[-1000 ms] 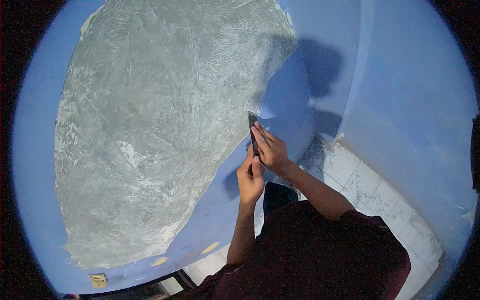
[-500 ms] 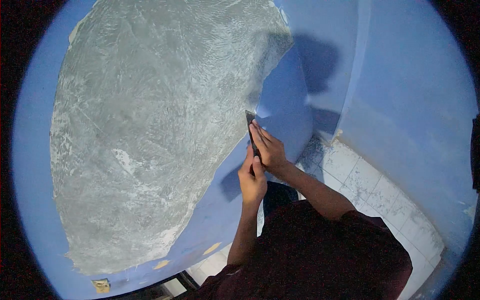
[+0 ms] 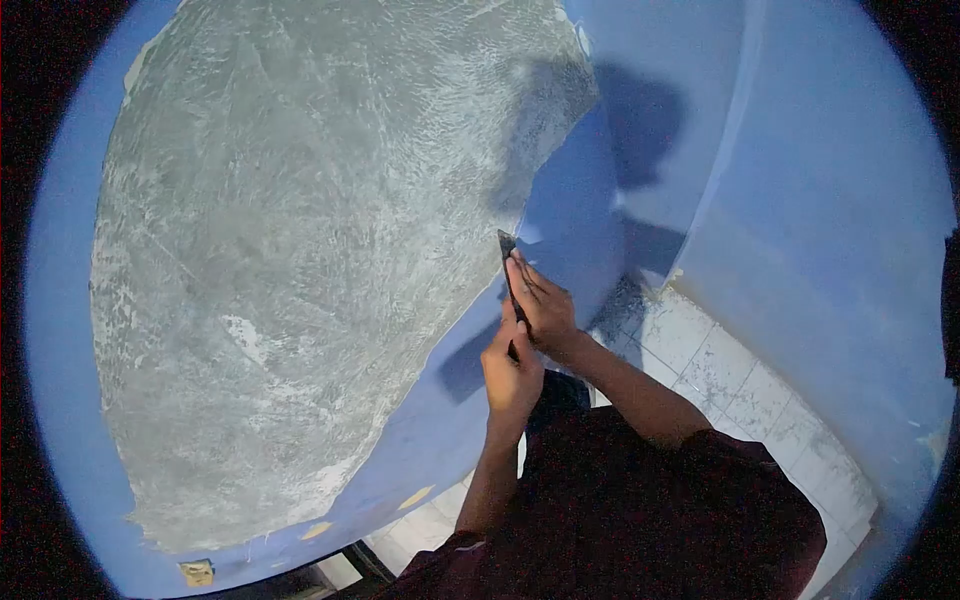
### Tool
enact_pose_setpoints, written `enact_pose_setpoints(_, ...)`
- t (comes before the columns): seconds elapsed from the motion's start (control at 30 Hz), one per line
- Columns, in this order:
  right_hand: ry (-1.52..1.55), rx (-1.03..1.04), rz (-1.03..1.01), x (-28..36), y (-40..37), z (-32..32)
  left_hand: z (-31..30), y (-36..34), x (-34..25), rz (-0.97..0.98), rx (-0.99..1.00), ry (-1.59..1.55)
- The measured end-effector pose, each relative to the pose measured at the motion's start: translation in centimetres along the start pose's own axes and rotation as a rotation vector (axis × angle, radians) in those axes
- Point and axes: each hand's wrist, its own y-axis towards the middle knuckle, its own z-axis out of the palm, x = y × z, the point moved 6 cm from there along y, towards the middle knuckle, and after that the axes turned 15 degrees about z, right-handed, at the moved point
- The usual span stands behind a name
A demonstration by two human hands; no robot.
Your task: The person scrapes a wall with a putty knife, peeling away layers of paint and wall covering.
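My left hand point(image 3: 514, 375) wraps round the handle of a scraper point(image 3: 507, 243), low in the middle of the head view. My right hand point(image 3: 546, 308) lies against the same tool higher up, its fingers stretched together along it towards the blade. The blade's upper end meets the wall where a large bare grey patch point(image 3: 260, 220) borders blue paint point(image 3: 570, 200). Much of the handle is hidden by my hands.
Another blue wall point(image 3: 830, 220) stands to the right, past the corner. White floor tiles point(image 3: 690, 340) with scattered flakes lie below it. A small yellowish fitting or hole point(image 3: 197, 573) is low on the left wall. My head's shadow falls near the corner.
The view has shifted slightly. Both hands and the scraper appear a little lower and further right, with the blade still at the paint's edge. My grip looks the same.
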Motion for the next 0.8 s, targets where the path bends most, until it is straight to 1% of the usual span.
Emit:
enact_pose_setpoints(0.03, 0.006, 0.001, -0.002, 0.1, 0.0, -0.1, -0.1, 0.1, -0.1, -0.001, -0.006, 0.004)
enact_pose_setpoints(0.1, -0.029, -0.013, -0.012, 0.0, 0.2, 0.0, 0.2, 0.2, 0.2, -0.054, 0.008, -0.088)
enact_pose_setpoints(0.13, -0.072, -0.029, -0.022, -0.2, 0.2, 0.0, 0.2, 0.4, 1.2, -0.038, 0.015, -0.027)
enact_pose_setpoints(0.17, -0.071, -0.018, -0.026, -0.6, 0.1, 0.2, 0.4, 0.5, 2.3, -0.047, 0.007, -0.030)
enact_pose_setpoints(0.23, -0.152, -0.047, 0.057, -1.6, 1.0, 0.2, 0.7, 1.8, 2.1, 0.044, 0.009, -0.146)
enact_pose_setpoints(0.27, -0.128, -0.066, 0.051, -1.8, 1.1, -0.1, 1.0, 1.8, 1.7, 0.054, -0.004, -0.201)
enact_pose_setpoints(0.3, -0.131, -0.073, 0.050, -1.6, 1.0, -0.5, 1.0, 1.6, 1.1, 0.061, -0.001, -0.203)
enact_pose_setpoints(0.37, -0.074, -0.034, 0.003, -1.0, 0.5, -1.2, 1.3, 0.7, 0.9, -0.053, 0.021, -0.158)
enact_pose_setpoints(0.4, -0.083, -0.047, 0.004, -0.9, 0.2, -1.4, 1.4, 0.0, 1.2, 0.016, 0.014, 0.002)
enact_pose_setpoints(0.43, -0.097, -0.028, -0.001, -0.7, -0.3, -1.2, 1.5, -0.4, 1.1, 0.027, 0.022, -0.005)
enact_pose_setpoints(0.5, -0.111, -0.007, 0.008, -0.5, -0.8, -0.9, 1.4, -1.2, 1.3, -0.025, 0.014, -0.117)
enact_pose_setpoints(0.53, -0.088, -0.017, -0.025, -0.1, -1.0, -0.8, 1.0, -1.3, 0.8, 0.016, -0.029, -0.104)
enact_pose_setpoints(0.57, -0.062, -0.026, -0.061, 0.3, -1.0, -0.7, 1.0, -1.5, 1.0, 0.014, -0.027, -0.103)
enact_pose_setpoints(0.63, -0.088, -0.012, -0.081, 0.4, -1.1, 0.1, 0.4, -1.8, 1.5, 0.051, -0.098, -0.039)
enact_pose_setpoints(0.73, -0.092, 0.011, -0.089, 1.2, -1.1, 0.1, 0.1, -1.8, 1.7, 0.097, -0.131, -0.028)
enact_pose_setpoints(0.77, -0.071, 0.015, -0.072, 1.3, -1.0, -0.2, -0.1, -1.9, 1.7, 0.090, -0.142, -0.024)
enact_pose_setpoints(0.8, -0.065, 0.024, -0.076, 1.2, -1.1, 0.0, 0.0, -1.8, 1.6, 0.035, -0.104, -0.057)
